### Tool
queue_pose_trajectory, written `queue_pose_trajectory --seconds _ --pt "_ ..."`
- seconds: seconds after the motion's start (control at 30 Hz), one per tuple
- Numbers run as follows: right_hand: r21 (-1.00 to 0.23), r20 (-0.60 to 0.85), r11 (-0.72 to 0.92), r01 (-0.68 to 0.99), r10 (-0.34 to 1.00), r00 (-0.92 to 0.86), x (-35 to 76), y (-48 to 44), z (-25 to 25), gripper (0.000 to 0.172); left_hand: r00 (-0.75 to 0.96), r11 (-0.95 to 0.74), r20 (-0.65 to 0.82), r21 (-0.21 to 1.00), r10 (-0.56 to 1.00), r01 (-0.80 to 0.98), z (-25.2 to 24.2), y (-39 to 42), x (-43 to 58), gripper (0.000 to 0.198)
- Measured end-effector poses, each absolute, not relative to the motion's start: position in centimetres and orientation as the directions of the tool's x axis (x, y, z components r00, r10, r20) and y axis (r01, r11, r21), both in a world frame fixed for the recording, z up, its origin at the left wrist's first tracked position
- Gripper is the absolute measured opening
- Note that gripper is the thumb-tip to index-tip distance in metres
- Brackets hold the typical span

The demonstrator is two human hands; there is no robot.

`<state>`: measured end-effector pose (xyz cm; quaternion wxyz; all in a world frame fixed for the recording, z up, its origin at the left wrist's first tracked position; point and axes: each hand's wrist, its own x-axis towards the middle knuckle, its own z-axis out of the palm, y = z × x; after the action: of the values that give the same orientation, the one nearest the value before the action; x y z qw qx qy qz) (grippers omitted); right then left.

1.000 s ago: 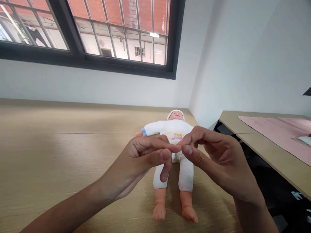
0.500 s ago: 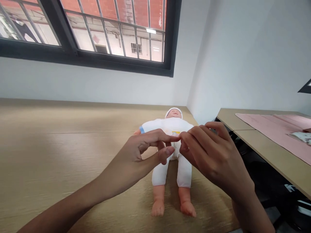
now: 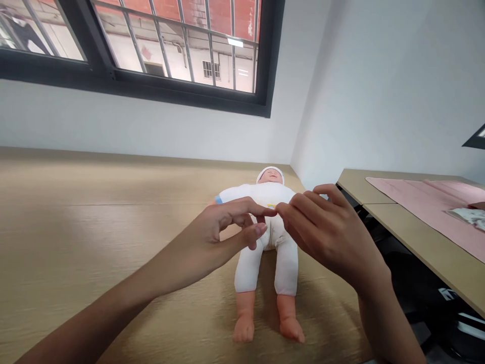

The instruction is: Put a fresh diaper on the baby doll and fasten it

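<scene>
A baby doll [image 3: 248,270] in a white suit with blue cuffs and a white cap lies on its back on the wooden table [image 3: 94,237], bare feet toward me. Above its belly, my left hand [image 3: 227,227] reaches out with the index finger stretched and the thumb apart, holding nothing. The fingers of my right hand [image 3: 329,235] are bent together and meet the tip of that left index finger, seemingly pinching it. The right thumb is hidden behind the hand. Neither hand appears to touch the doll, whose chest and one arm are partly covered from view.
A second table [image 3: 382,194] stands to the right across a gap, bearing a pink cloth [image 3: 417,202] and a patterned white item [image 3: 472,216] with part of a hand at the frame's edge. Dark chair or table parts [image 3: 401,283] fill the gap. A barred window [image 3: 182,45] is behind.
Both hands have shifted slightly left and up in the picture, keeping contact at the fingertips. The right thumb, partly seen before, is now hidden. The doll stays in place.
</scene>
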<state>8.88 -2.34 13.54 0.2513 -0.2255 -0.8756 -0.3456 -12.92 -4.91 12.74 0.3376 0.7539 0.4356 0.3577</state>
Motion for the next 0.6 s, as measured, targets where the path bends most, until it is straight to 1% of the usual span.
queue_pose_trajectory --seconds 0.17,0.23,0.3,0.37,0.47,0.53,0.6 --pt "0.526 0.598 0.622 0.579 0.214 -0.773 7.9 -1.9 13.3 0.020 0.354 -0.356 0.208 0.832 0.912 0.426 12.3 -4.2 -13.2 0.032" --pt "0.506 0.635 0.622 0.598 0.200 -0.746 7.6 -1.7 13.1 0.020 0.375 -0.349 0.201 0.855 0.905 0.385 12.3 -4.1 -13.1 0.032" --pt "0.451 0.697 0.639 0.623 0.183 -0.693 7.5 -1.4 12.9 0.018 0.394 -0.341 0.201 0.882 0.897 0.325 12.4 -4.3 -13.1 0.034" --pt "0.352 0.769 0.683 0.640 0.180 -0.614 7.5 -1.2 12.8 0.015 0.398 -0.343 0.218 0.897 0.891 0.278 12.5 -4.6 -12.9 0.036" --pt "0.150 0.855 0.776 0.613 0.210 -0.474 7.4 -1.2 12.8 0.012 0.407 -0.406 0.285 0.878 0.868 0.252 12.6 -5.2 -12.7 0.038" --pt "0.009 0.883 0.833 0.554 0.253 -0.395 7.4 -1.4 12.9 0.011 0.423 -0.480 0.352 0.842 0.835 0.247 12.6 -5.6 -12.6 0.038" --pt "-0.155 0.880 0.873 0.462 0.335 -0.338 7.4 -1.7 13.1 0.010 0.449 -0.575 0.431 0.777 0.783 0.257 12.5 -5.9 -12.5 0.040"
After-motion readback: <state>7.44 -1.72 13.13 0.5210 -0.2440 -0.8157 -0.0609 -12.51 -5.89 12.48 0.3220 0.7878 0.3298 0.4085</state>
